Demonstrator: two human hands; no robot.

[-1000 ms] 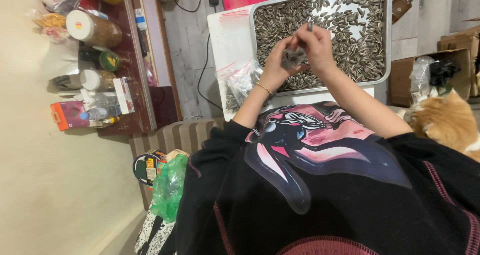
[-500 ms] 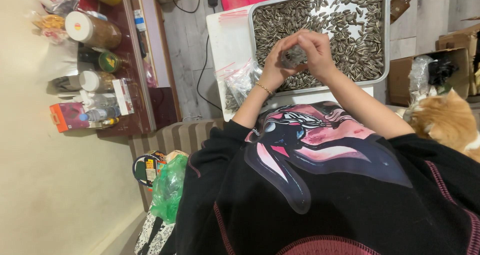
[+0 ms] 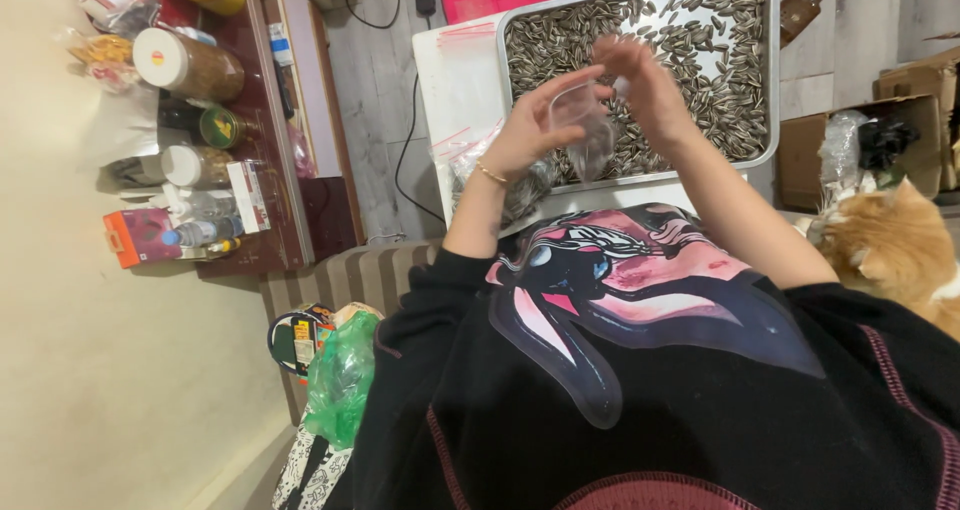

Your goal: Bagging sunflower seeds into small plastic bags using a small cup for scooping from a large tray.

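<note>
Currently, head view: both hands are working at the upper centre of the frame, raised over a metal tray (image 3: 770, 90) spread with striped sunflower seeds (image 3: 560, 45). The left hand (image 3: 525, 135), wearing a thin bracelet, is pinching the near edge of a small clear plastic bag (image 3: 585, 120) with fingers narrowed on it. The right hand (image 3: 645, 85) is gripping the bag's opposite edge, slightly blurred, so the exact finger spread cannot be told. The bag is hanging between the two hands, its long axis running down-frame, touching both; neither hand is clearly nearer. More clear bags (image 3: 480, 170) are lying at the tray's left edge on the white table (image 3: 455, 80), just below the left wrist. An orange cat (image 3: 890, 250) is sitting at the right edge of the frame, well apart.
</note>
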